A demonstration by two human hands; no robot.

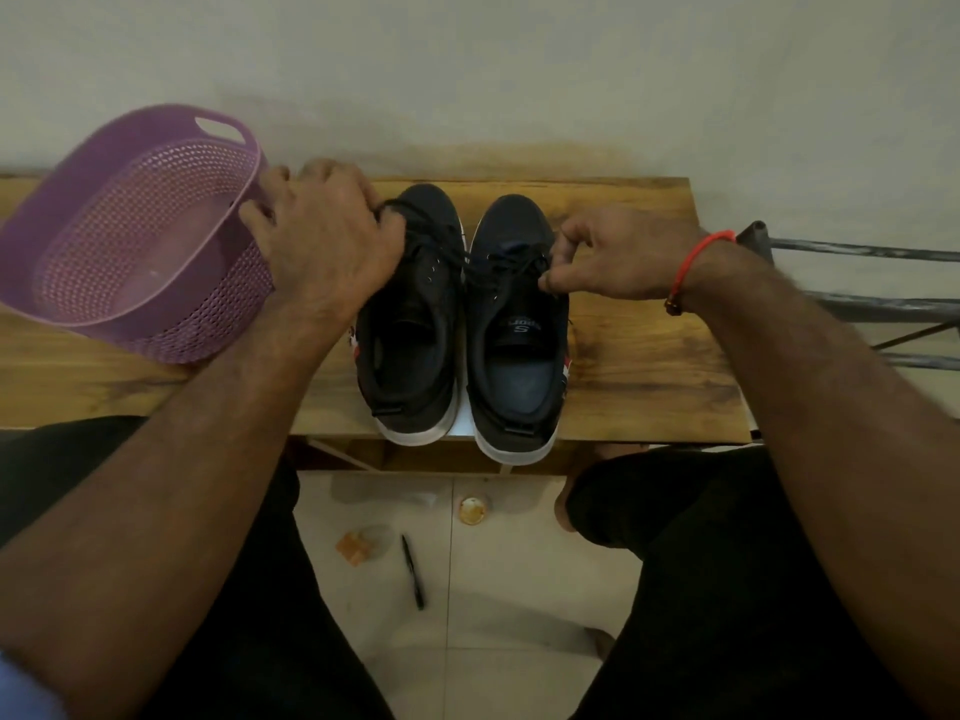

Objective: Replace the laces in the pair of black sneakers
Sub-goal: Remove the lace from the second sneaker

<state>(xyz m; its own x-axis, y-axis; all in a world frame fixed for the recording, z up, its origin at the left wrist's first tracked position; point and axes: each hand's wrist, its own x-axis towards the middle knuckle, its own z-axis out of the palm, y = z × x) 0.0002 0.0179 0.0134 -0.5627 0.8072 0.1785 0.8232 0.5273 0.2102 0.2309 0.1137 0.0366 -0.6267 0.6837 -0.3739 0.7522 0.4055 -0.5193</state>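
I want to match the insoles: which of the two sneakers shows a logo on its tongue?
The sneaker on the right, by the right hand: its tongue shows a pale printed logo. The left sneaker, under the left hand, shows only plain black inside.

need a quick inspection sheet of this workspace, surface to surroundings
surface: wooden table, bare wood showing right of the shoes
job's things: left sneaker and right sneaker side by side, heels at the near edge, black laces partly threaded
clutter: purple basket tilted on the table's left; pen, round lid and orange scrap on the floor
hands: left hand on the left sneaker's laces; right hand pinching a lace
cables: nothing seen
surroundings: plain wall, metal frame at right, tiled floor
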